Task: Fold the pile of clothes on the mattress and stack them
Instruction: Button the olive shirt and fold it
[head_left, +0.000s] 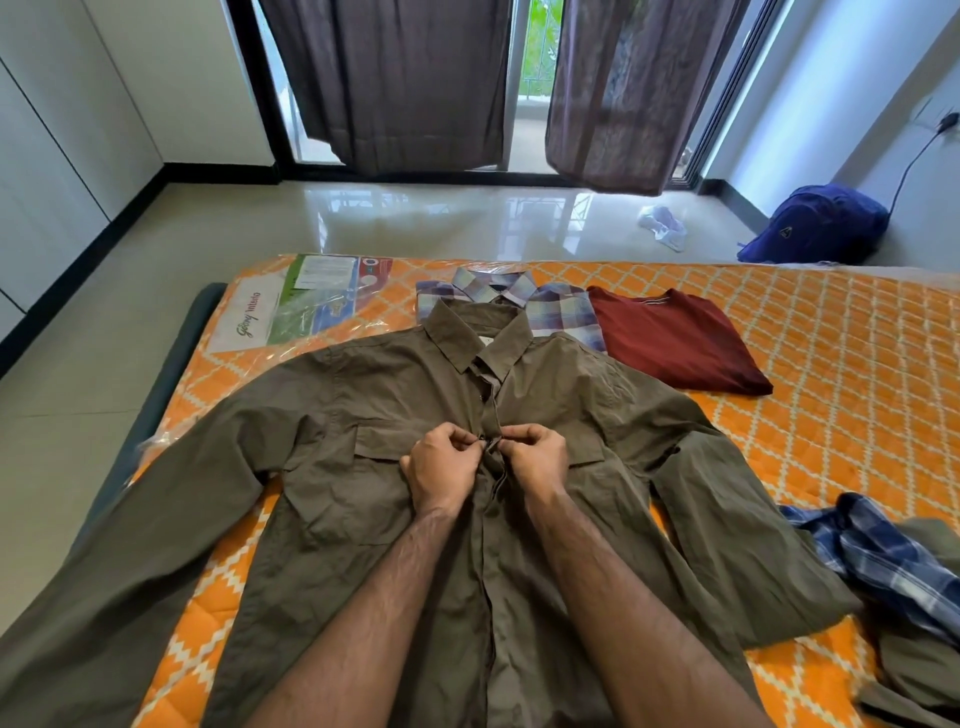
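An olive-green long-sleeved shirt (395, 395) lies spread face up on the orange patterned mattress (841, 353), sleeves out to both sides. My left hand (441, 465) and my right hand (535, 457) meet at the chest, each pinching the button placket around a dark button. Behind the collar lies a folded plaid shirt (561, 312), and beside it a folded maroon T-shirt (675, 343). At the right edge sits a crumpled heap with a blue checked shirt (878, 556) and an olive garment (919, 660).
A printed plastic label sheet (306, 301) covers the mattress's far left corner. Beyond the mattress is glossy tiled floor, with a blue backpack (815, 223) by the right wall, a white cloth (662, 226) on the floor, and dark curtains (395, 83) at the glass door.
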